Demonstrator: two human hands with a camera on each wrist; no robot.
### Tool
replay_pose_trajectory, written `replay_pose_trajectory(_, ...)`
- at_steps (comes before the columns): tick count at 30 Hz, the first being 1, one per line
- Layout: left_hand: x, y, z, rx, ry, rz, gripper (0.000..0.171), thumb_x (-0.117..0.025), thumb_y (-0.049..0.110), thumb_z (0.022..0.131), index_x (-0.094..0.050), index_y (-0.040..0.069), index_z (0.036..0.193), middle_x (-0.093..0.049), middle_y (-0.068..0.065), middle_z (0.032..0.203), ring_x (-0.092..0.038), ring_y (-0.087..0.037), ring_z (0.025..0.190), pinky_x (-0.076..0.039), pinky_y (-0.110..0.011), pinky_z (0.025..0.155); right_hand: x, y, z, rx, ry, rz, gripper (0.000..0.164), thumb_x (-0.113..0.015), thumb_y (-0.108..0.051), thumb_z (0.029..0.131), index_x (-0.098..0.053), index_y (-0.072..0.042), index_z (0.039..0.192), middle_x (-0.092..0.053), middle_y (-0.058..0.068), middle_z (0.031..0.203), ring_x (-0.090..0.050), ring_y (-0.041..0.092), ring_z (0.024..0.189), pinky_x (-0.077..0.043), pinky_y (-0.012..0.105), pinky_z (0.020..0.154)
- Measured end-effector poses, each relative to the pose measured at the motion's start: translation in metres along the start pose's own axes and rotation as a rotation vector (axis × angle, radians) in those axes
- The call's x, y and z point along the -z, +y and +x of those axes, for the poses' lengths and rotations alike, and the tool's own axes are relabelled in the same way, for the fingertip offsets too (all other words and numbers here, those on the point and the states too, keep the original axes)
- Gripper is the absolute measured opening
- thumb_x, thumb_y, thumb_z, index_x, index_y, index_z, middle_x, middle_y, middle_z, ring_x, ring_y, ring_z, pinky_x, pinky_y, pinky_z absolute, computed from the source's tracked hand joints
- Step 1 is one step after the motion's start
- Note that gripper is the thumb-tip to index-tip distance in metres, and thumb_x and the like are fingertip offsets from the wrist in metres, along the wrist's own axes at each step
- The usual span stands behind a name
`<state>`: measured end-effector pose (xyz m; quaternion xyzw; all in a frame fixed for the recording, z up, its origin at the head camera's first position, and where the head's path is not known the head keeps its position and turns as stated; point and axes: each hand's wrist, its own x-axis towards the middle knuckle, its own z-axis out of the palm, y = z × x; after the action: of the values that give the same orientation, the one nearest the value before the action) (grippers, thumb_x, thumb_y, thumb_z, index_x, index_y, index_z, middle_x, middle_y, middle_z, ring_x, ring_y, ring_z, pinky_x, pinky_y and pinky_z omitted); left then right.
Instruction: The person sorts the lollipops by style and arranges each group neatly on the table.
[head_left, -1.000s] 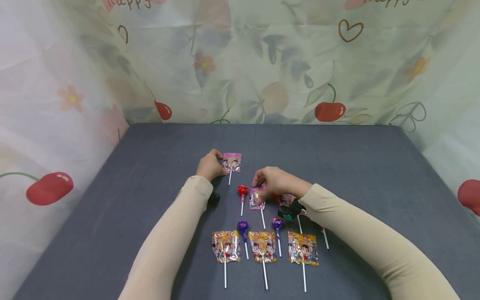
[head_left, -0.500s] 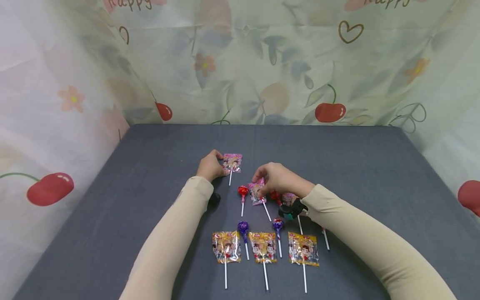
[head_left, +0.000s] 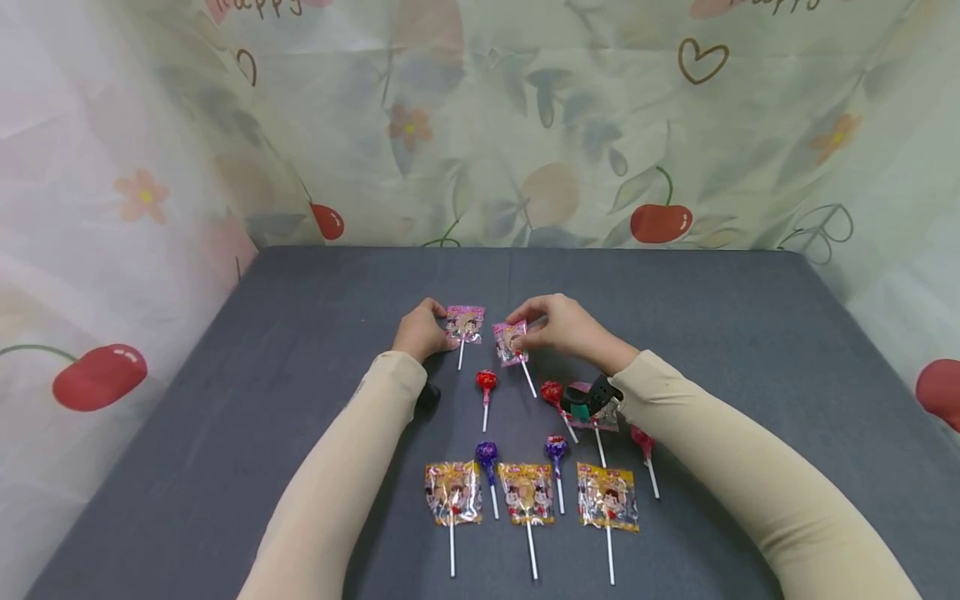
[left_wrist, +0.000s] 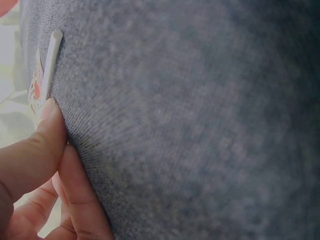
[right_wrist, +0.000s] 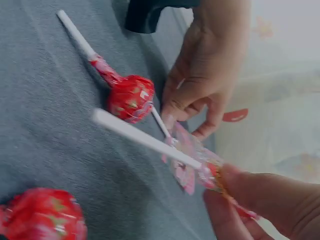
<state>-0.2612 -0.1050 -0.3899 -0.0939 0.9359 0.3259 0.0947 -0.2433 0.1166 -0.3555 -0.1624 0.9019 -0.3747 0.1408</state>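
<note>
At the far side of the group, my left hand (head_left: pixel 422 332) pinches the left edge of a flat lollipop (head_left: pixel 465 323) in a square pink wrapper lying on the table. Its white stick (left_wrist: pixel 52 65) shows beyond the thumb in the left wrist view. My right hand (head_left: pixel 566 332) holds a second pink-wrapped lollipop (head_left: pixel 510 343) by the wrapper's right side, between thumb and fingers. That one is tilted, with its stick (right_wrist: pixel 145 137) pointing toward the red ball lollipop (right_wrist: pixel 131 98) in the right wrist view. A small gap separates the two pink wrappers in the head view.
Nearer lie red ball lollipops (head_left: pixel 486 380), purple ones (head_left: pixel 487 452) and a front row of yellow-wrapped flat lollipops (head_left: pixel 526 493). Another pink-wrapped lollipop (head_left: pixel 606 417) is partly hidden under my right wrist strap. A patterned curtain (head_left: pixel 480 125) hangs behind the grey table (head_left: pixel 675 308).
My right hand has lifted its pink-wrapped lollipop from the middle row and carried it away from me, next to the left hand's one. The left hand has stayed in place.
</note>
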Motion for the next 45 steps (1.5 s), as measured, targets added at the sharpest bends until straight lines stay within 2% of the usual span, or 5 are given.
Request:
replay_pose_trajectory(4,0.0,0.001,0.0,0.012,-0.011,-0.005,0.052,-0.08,0.015,0.079,-0.052,0.009,0.122,-0.057,-0.018,0.128,-0.05,-0.029,0.104,-0.041,-0.039,0.091,0.007,-0.004,0.005,0.002,0.048,0.09,0.036,-0.075,-0.015,0.085,-0.066,-0.009,0.119,-0.068,0.011,0.106,-0.066,0.021,0.092,-0.053,0.038,0.081)
replay_pose_trajectory(10,0.0,0.001,-0.001,0.026,-0.009,0.003,0.051,-0.08,0.015,0.08,-0.052,0.01,0.122,-0.056,-0.018,0.129,-0.049,-0.029,0.105,-0.041,-0.04,0.093,0.013,-0.016,0.018,-0.018,0.103,0.43,0.039,-0.071,-0.001,0.085,-0.062,-0.003,0.122,-0.06,0.016,0.107,-0.07,0.021,0.085,-0.055,0.043,0.08)
replay_pose_trajectory(16,-0.002,0.0,0.002,0.033,-0.006,0.001,0.05,-0.08,0.015,0.08,-0.052,0.011,0.122,-0.056,-0.017,0.13,-0.05,-0.029,0.105,-0.041,-0.041,0.094,0.009,-0.015,0.036,-0.072,0.184,0.531,0.049,-0.072,0.001,0.083,-0.055,-0.006,0.129,-0.055,0.014,0.103,-0.069,0.018,0.076,-0.055,0.044,0.079)
replay_pose_trajectory(28,-0.002,0.0,0.002,0.031,-0.02,-0.001,0.051,-0.08,0.016,0.08,-0.051,0.011,0.122,-0.055,-0.017,0.13,-0.049,-0.029,0.105,-0.041,-0.039,0.093,-0.015,0.011,0.058,-0.188,0.201,0.46,0.052,-0.072,0.005,0.081,-0.054,0.002,0.13,-0.06,0.015,0.094,-0.066,0.014,0.066,-0.056,0.041,0.076)
replay_pose_trajectory(45,-0.001,-0.001,0.003,0.027,-0.021,-0.013,0.05,-0.08,0.015,0.08,-0.051,0.01,0.121,-0.055,-0.018,0.129,-0.049,-0.029,0.105,-0.041,-0.04,0.093,-0.024,0.013,0.064,-0.292,0.177,0.355,0.053,-0.075,0.004,0.079,-0.058,0.0,0.129,-0.068,0.022,0.101,-0.062,0.009,0.054,-0.056,0.031,0.065)
